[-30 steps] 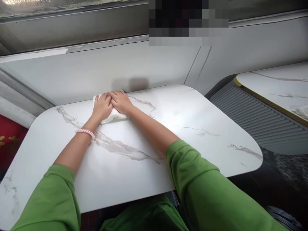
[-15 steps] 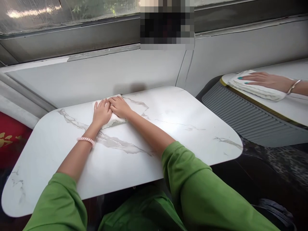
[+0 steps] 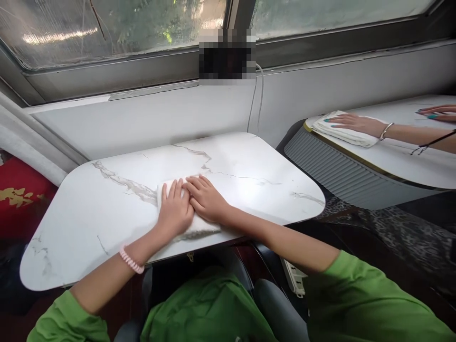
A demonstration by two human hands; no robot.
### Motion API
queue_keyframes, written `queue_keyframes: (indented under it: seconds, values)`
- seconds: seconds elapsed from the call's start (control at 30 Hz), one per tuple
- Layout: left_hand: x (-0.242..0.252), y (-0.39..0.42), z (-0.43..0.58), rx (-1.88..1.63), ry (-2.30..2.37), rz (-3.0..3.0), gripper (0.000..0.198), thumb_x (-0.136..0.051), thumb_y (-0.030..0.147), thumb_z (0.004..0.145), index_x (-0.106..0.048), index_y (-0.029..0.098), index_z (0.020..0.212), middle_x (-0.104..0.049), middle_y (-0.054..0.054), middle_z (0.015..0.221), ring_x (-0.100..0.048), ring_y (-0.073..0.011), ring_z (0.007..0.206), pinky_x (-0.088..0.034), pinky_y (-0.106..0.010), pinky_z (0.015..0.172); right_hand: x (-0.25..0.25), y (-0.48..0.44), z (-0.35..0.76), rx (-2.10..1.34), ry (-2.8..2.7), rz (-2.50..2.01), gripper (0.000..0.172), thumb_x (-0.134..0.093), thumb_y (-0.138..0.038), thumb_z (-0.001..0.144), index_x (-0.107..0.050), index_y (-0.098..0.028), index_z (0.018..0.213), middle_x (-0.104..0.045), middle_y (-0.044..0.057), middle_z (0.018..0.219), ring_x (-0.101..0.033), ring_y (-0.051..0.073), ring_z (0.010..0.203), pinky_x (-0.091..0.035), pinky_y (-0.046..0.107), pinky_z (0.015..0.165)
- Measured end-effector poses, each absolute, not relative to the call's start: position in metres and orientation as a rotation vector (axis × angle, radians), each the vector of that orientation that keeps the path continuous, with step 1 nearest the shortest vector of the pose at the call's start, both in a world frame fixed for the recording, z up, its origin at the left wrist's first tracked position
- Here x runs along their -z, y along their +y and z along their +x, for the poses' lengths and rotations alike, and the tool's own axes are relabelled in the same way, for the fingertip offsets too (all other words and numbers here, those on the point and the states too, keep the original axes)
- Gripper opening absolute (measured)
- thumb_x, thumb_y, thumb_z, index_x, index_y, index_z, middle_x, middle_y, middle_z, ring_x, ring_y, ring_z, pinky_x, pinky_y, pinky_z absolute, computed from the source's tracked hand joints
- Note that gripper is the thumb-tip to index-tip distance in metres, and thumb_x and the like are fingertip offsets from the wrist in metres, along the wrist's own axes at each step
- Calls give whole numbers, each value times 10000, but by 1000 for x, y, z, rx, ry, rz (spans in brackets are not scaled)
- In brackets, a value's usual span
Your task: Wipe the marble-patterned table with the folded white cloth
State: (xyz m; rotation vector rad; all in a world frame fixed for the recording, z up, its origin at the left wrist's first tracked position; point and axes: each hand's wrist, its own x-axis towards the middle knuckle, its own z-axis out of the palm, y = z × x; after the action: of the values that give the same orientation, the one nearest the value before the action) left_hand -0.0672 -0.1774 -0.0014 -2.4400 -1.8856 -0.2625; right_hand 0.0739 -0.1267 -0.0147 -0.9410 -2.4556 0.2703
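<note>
My left hand (image 3: 175, 209) and my right hand (image 3: 205, 200) lie side by side, fingers stretched flat, pressing down on a folded white cloth (image 3: 199, 227). The cloth rests on a white marble-patterned table (image 3: 107, 209), close to its near edge. Most of the cloth is hidden under my hands. A pink coiled band circles my left wrist (image 3: 131, 260). Both my arms wear green sleeves.
A grey wall and window run behind the table. At the right stands a second marble table (image 3: 409, 159), where another person's hand (image 3: 352, 122) presses a white cloth (image 3: 342, 134). A ribbed grey panel (image 3: 338, 171) sits between the tables. A red seat (image 3: 17, 199) is at the left.
My two hands have dragged the cloth from the far edge by the wall toward me, to the table's near edge. The other person's hands and cloth have come further into sight.
</note>
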Motion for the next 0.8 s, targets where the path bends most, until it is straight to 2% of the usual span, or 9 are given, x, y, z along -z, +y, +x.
queue_keyframes:
  seconds: [0.23,0.33,0.43,0.57,0.8]
  values:
    - [0,-209,-34,286,-1845,-2512,553,-394,242,946,-410,64,1469,-299,-211,1576,-199,-357,1486,-133,-620,1195,9,-158,108,-323,-2458,-958,403,-340,-221,918,-533,-156,1266,-551,141,1359,-458,265,1312,-268,522,1184]
    - [-2,-199,-32,253,-1858,-2557,551,-375,238,952,-402,65,1475,-289,-205,1581,-192,-345,1490,-116,-621,1198,8,-150,110,-325,-2476,-1025,421,-326,-219,913,-523,-142,1277,-536,140,1384,-447,260,1326,-254,503,1194]
    - [-3,-175,-32,240,-1881,-2578,552,-342,228,961,-374,85,1493,-302,-173,1585,-211,-304,1491,-105,-587,1214,8,-129,105,-319,-2494,-1132,447,-307,-194,899,-506,-129,1293,-527,147,1394,-435,267,1338,-246,511,1186]
    - [-2,-127,-37,297,-1961,-2513,540,-297,218,973,-373,106,1496,-338,-132,1577,-234,-260,1487,-102,-532,1229,8,-81,93,-328,-2476,-1161,440,-305,-164,874,-523,-142,1256,-574,138,1323,-492,264,1258,-260,509,1159]
    - [-3,-32,-50,368,-2029,-2394,514,-268,219,972,-443,139,1448,-406,-122,1539,-301,-245,1458,-127,-516,1225,12,22,70,-277,-2399,-1074,372,-356,-154,850,-588,-165,1141,-643,127,1214,-549,267,1153,-346,438,1063]
